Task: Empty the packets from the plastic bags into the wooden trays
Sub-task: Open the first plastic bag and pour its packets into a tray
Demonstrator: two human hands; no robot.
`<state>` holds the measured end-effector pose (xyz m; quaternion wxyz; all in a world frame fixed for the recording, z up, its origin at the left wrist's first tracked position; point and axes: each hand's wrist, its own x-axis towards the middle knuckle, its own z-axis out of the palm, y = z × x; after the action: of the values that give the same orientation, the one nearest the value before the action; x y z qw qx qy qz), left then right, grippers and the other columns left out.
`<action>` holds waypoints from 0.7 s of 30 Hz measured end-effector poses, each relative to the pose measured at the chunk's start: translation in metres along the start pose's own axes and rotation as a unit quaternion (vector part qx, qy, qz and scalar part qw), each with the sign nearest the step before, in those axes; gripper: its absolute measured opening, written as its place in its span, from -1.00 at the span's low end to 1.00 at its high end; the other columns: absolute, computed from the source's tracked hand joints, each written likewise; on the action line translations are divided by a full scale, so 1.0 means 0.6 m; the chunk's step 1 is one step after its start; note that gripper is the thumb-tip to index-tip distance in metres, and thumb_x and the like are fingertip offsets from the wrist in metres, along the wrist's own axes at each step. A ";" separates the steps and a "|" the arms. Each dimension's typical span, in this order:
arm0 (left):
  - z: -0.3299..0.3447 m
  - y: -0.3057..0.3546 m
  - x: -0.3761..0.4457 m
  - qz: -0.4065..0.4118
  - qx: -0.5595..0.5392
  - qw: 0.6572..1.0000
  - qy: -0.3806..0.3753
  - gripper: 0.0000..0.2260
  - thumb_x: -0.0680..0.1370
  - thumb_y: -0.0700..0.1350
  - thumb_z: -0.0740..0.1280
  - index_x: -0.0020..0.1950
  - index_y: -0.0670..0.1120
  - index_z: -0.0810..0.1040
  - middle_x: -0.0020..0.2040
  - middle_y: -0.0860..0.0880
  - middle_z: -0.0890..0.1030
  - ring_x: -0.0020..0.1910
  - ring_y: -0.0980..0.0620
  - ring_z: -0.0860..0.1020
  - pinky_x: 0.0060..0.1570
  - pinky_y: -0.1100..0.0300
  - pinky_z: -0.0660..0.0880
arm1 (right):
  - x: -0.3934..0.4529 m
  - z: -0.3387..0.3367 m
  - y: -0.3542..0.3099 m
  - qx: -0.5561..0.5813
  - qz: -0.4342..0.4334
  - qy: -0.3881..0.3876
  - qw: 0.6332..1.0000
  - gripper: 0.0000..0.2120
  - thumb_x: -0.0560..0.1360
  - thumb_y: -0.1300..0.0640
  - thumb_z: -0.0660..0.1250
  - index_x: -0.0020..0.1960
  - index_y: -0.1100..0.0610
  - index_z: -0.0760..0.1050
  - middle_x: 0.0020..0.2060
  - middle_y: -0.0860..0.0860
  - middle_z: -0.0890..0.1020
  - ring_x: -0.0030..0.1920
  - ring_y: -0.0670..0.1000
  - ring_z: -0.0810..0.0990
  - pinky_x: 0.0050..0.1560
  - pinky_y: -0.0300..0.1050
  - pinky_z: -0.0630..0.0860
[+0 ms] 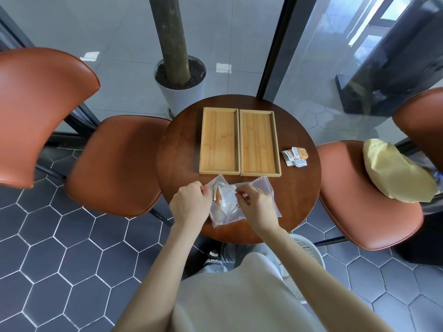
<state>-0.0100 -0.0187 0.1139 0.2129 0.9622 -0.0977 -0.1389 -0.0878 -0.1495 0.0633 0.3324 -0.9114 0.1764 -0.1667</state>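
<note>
Two empty wooden trays lie side by side on the round dark table [182, 149]: the left tray [219, 141] and the right tray [259, 143]. In front of them a clear plastic bag [226, 207] holds packets, one with an orange edge [218, 195]. My left hand [190, 204] pinches the bag's left edge and my right hand [257, 206] pinches its top right edge. A second clear bag [268, 188] lies flat under my right hand. A small heap of loose packets [294, 156] rests on the table to the right of the trays.
Brown padded chairs stand to the left [112, 164] and right [366, 200] of the table; the right one carries a yellow cushion [393, 171]. A potted tree trunk [179, 75] stands behind the table. A white plastic basket [306, 257] sits on the floor by my legs.
</note>
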 end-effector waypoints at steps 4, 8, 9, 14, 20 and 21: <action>0.009 0.010 -0.003 0.004 0.035 0.998 -0.052 -0.69 0.49 0.11 0.30 0.00 -0.12 0.52 -0.11 -0.10 0.63 -0.11 -0.14 0.61 -0.32 0.14 0.42 | -0.001 0.006 -0.018 0.014 -0.009 -0.008 1.000 -0.90 0.39 0.38 0.38 -0.09 0.33 0.60 -0.24 0.21 0.70 -0.30 0.16 0.66 -0.26 -0.01 0.64; -0.005 -0.010 0.010 -0.012 0.020 1.000 -0.001 -0.75 0.51 -0.15 0.33 0.18 -0.11 0.52 0.04 -0.16 0.65 0.01 -0.18 0.61 -0.12 0.04 0.55 | 0.008 -0.011 -0.001 0.001 0.015 -0.038 0.999 -0.87 0.40 0.39 0.35 -0.06 0.32 0.60 -0.20 0.21 0.70 -0.24 0.15 0.66 -0.19 0.03 0.64; -0.009 -0.016 0.014 -0.018 0.008 1.000 0.014 -0.74 0.50 -0.16 0.34 0.18 -0.11 0.53 0.04 -0.16 0.66 0.02 -0.18 0.61 -0.08 0.01 0.57 | 0.011 -0.017 0.007 0.003 0.028 -0.046 0.999 -0.87 0.40 0.39 0.35 -0.06 0.31 0.60 -0.20 0.21 0.70 -0.23 0.15 0.66 -0.17 0.04 0.64; -0.009 -0.009 0.016 0.032 -0.008 0.999 0.034 -0.86 0.52 -0.18 0.31 0.01 -0.14 0.64 -0.06 -0.16 0.69 -0.10 -0.16 0.63 -0.19 0.08 0.58 | 0.017 -0.020 0.017 -0.016 0.034 -0.076 0.996 -0.86 0.43 0.35 0.34 -0.04 0.26 0.62 -0.14 0.15 0.71 -0.18 0.09 0.67 -0.15 -0.09 0.63; -0.028 0.015 0.021 0.090 -0.017 0.996 0.020 -0.84 0.53 -0.17 0.29 -0.07 -0.14 0.67 -0.14 -0.13 0.70 -0.20 -0.10 0.64 -0.29 0.18 0.51 | 0.019 -0.031 0.026 0.401 0.353 -0.128 0.836 -0.71 0.54 0.03 0.22 0.07 0.22 0.58 -0.06 0.09 0.66 -0.01 0.07 0.63 -0.04 -0.12 0.54; -0.035 0.021 0.021 0.102 -0.026 0.994 0.016 -0.85 0.52 -0.16 0.31 -0.07 -0.14 0.68 -0.15 -0.12 0.70 -0.20 -0.07 0.64 -0.27 0.19 0.54 | 0.017 -0.025 0.031 0.442 0.389 -0.124 0.799 -0.68 0.57 0.01 0.16 0.06 0.20 0.57 -0.06 0.07 0.66 -0.01 0.06 0.61 -0.07 -0.12 0.51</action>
<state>0.0071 -0.0249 0.1350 0.2521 0.9435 -0.1886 -0.1031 -0.0893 -0.1755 0.0638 0.7550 -0.5333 0.3803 0.0305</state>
